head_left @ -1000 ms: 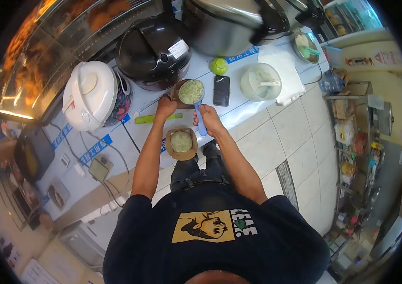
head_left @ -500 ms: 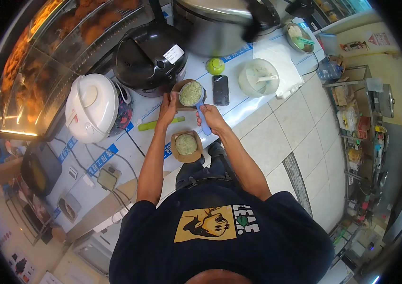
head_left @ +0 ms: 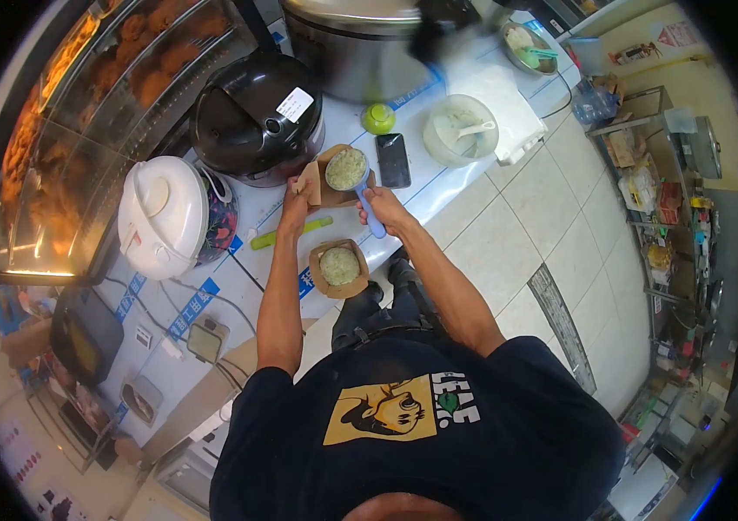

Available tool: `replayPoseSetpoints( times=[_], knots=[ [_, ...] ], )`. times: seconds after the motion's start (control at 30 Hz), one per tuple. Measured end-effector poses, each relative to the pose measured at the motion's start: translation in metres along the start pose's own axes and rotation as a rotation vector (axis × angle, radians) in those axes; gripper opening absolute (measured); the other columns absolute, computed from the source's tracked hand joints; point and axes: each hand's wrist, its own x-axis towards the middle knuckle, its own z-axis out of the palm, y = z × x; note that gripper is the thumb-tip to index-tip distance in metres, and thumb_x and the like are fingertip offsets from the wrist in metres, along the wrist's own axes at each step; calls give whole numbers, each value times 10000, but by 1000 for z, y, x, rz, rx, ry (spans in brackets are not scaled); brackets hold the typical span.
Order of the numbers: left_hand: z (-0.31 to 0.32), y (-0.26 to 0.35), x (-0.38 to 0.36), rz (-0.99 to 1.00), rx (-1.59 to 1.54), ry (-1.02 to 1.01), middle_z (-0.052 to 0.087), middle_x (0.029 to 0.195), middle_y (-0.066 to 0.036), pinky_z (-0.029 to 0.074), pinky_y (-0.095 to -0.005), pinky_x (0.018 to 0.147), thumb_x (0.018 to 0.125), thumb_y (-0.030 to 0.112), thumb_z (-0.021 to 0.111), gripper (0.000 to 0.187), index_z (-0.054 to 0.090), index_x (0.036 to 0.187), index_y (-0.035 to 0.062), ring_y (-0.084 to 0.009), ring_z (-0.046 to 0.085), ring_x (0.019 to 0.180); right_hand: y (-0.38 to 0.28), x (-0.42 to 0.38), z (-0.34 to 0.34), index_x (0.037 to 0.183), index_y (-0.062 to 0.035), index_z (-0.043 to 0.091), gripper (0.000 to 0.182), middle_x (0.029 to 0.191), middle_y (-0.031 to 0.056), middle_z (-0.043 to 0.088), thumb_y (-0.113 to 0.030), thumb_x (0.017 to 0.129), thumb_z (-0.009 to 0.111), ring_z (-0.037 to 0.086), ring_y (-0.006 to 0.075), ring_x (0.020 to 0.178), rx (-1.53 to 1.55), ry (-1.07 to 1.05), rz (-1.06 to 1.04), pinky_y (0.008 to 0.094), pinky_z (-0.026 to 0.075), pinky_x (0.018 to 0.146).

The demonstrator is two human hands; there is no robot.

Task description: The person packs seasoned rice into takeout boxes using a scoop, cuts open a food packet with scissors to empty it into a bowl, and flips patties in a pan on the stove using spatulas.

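Observation:
My right hand [head_left: 385,211] is wrapped around the handle of a lavender-blue rice scoop [head_left: 373,220]. Pale greenish rice [head_left: 346,168] fills its round bowl, which is over a brown paper box [head_left: 327,193]. At the box's left side, my left hand [head_left: 296,205] grips a raised flap; the box's inside is mostly hidden by the scoop. Nearer my body stands a second open paper box [head_left: 320,279] with a mound of similar rice [head_left: 339,267] in it. A long lime-green utensil [head_left: 291,234] lies just beside my left forearm.
A black rice cooker [head_left: 247,117] and a white-lidded cooker [head_left: 160,213] stand beyond my left arm. Near the scoop are a phone [head_left: 393,161], a green round object [head_left: 378,119] and a tub with a white spoon [head_left: 447,143]. A large metal pot [head_left: 347,52] sits at the back.
The far box's left flap now shows, spread outward in my left hand. The filled scoop stays over that box. The whole view has shifted slightly.

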Motion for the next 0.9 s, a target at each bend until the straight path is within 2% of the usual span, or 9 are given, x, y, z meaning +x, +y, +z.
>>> replayPoseSetpoints(
  times=[0.07,0.13,0.43,0.5,0.67,0.73,0.8,0.83,0.9],
  knots=[
    [-1,-7,4,-5,-36,-6,583,1086,-37,530,-432,805,952,273,553,270,437,1164,152,-202,602,965,3,3,-2,1007,11,458,203,791,79,518,-171,1009,368,514,143,564,-11,-5,-11,317,505,505],
    [0,-11,6,4,-152,-26,583,1067,-55,535,-417,756,936,265,590,264,432,1103,135,-199,595,966,3,3,-5,1010,10,457,203,791,79,517,-172,1009,369,514,145,564,-23,-7,-23,318,506,506],
    [23,11,-22,81,-283,-49,609,1010,-43,518,-352,769,920,193,616,217,445,1038,130,-147,606,908,0,5,-13,955,37,539,249,752,108,565,-166,990,400,527,173,530,-378,177,-111,337,476,477],
    [25,12,-25,115,-197,-98,603,1034,-34,513,-353,786,923,210,615,233,441,1057,132,-149,598,935,-10,11,-19,883,43,595,235,723,136,604,-129,937,444,559,196,536,-665,135,-56,352,456,453],
    [37,7,-29,189,29,-176,591,1059,-27,507,-349,803,925,228,616,262,432,1078,120,-146,587,956,-70,-13,9,858,40,639,167,685,167,634,-34,830,492,598,251,513,-705,145,-42,407,450,401],
    [48,14,-35,191,-140,-82,590,1066,-41,508,-367,806,925,231,615,268,431,1085,121,-162,590,959,-86,-6,13,860,48,650,142,687,184,656,13,787,532,607,284,479,-661,171,12,435,465,388],
    [58,17,-39,198,-218,-35,597,1021,-43,501,-370,788,928,230,611,239,443,1056,118,-160,588,923,-101,-5,13,880,18,654,159,747,173,674,18,784,528,615,291,473,-883,99,135,437,468,358],
    [63,18,-41,208,-296,21,604,977,-45,494,-373,770,930,230,606,213,454,1026,116,-157,586,886,-106,-14,11,859,-5,664,151,765,158,682,-3,802,524,638,275,505,-894,69,-10,434,504,389],
    [73,23,-48,218,-362,38,592,1012,-57,491,-398,789,933,231,601,221,445,1040,117,-169,577,924,-116,-32,19,916,-6,656,161,832,157,685,-31,811,538,654,283,548,-877,81,51,430,520,418]
  ],
)
